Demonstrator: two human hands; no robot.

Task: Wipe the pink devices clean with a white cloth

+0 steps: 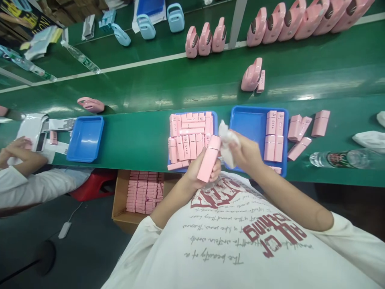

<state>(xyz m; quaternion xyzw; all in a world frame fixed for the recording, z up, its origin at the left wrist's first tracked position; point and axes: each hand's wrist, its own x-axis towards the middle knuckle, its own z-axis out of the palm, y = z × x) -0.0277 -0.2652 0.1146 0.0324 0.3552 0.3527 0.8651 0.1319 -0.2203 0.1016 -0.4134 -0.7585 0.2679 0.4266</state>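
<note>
My left hand is closed around a pink rectangular case, tilted with its upper end toward the right. In my right hand is a crumpled white cloth, held close beside the case's upper end. Behind my left hand, a blue tray is packed with similar pink pieces. To the right, another blue tray carries several pink cases along its right side. My right forearm passes over that tray's front part.
Loose pink cases and a plastic bottle lie at right. A cardboard box of pink pieces stands below the bench edge. Pink handled devices line the raised divider. At left, a co-worker's arm rests near a blue tray.
</note>
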